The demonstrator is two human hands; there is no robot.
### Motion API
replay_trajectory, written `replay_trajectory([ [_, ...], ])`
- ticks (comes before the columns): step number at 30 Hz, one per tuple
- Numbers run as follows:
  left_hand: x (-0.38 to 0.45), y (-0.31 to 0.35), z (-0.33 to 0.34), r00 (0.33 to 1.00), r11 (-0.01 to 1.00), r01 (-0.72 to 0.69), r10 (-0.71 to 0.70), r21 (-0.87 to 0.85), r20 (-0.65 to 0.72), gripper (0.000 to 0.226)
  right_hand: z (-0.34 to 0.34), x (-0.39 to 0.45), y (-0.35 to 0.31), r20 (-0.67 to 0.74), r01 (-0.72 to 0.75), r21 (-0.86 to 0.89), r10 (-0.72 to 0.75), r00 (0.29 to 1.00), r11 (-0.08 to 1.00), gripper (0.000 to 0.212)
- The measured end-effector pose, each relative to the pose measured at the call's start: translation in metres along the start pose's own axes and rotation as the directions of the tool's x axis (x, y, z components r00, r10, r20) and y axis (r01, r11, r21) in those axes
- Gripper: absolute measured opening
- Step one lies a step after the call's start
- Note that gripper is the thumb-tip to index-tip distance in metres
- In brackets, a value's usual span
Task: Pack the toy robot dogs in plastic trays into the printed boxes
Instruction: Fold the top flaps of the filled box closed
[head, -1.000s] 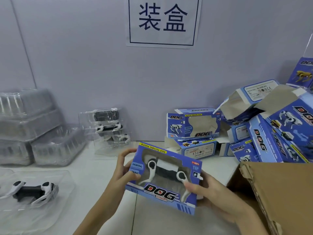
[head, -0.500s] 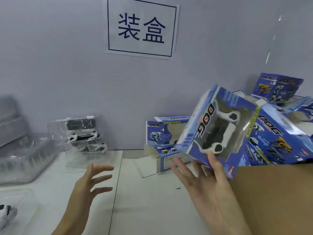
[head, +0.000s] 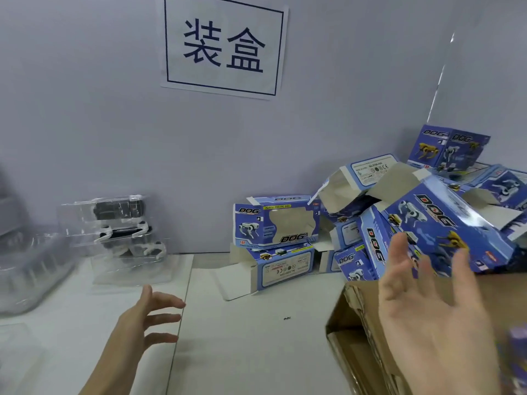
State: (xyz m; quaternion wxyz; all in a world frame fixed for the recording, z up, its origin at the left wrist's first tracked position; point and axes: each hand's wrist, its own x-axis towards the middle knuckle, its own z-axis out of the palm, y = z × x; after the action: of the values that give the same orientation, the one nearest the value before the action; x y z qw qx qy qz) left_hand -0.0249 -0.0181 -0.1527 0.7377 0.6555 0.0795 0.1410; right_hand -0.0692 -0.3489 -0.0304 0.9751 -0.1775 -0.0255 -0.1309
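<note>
Because both hands hold nothing right now, the next pick is a free choice: the left hand hovers over the worktop with its fingers spread apart, and the right hand is raised with fingers straight and apart in front of the cardboard carton. The trayed toy dogs stand in a small stack against the wall at the back left, well apart from either hand. Each looks like a black body with white legs sealed in a clear plastic shell. I judge these light but slippery, and the thin shell will flex, so the grip belongs on the long edges of the tray, not on the domed middle. More clear trays lie blurred at the far left; I cannot tell whether they are filled.

Among the printed boxes, one window box sits at the back centre on another box, and a heap of boxes is piled to the right, several with flaps open. They are blue with "DOG" lettering and dog pictures. Thin card like this should be light and crush easily, so hold it by the corners or short ends, away from the window. A paper sign hangs on the wall above.
</note>
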Motion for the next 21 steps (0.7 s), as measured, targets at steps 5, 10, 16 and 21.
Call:
replay_trajectory([
  [5, -0.002, 0.003, 0.002, 0.999, 0.999, 0.032, -0.031, 0.02, -0.007, 0.059, -0.009, 0.025, 0.044, -0.042, -0.198, -0.229, 0.194, 0.98, 0.953, 0.015],
  [10, -0.003, -0.008, 0.001, 0.999, 0.943, -0.052, 0.044, 0.33, 0.029, 0.037, -0.037, 0.051, 0.113, -0.249, -0.44, -0.615, 0.368, 0.896, 0.654, 0.007],
  [16, -0.011, -0.024, 0.0, 0.89, 0.283, -0.4, 0.348, 0.871, 0.295, 0.025, -0.065, 0.096, 0.182, -0.209, -0.24, -0.948, 0.163, 0.964, 0.207, 0.041],
  [21, -0.011, -0.018, 0.002, 0.819, 0.088, -0.5, 0.371, 0.861, 0.438, 0.022, -0.036, 0.163, 0.191, 0.439, 0.309, -0.653, -0.013, 0.898, -0.692, 0.099],
])
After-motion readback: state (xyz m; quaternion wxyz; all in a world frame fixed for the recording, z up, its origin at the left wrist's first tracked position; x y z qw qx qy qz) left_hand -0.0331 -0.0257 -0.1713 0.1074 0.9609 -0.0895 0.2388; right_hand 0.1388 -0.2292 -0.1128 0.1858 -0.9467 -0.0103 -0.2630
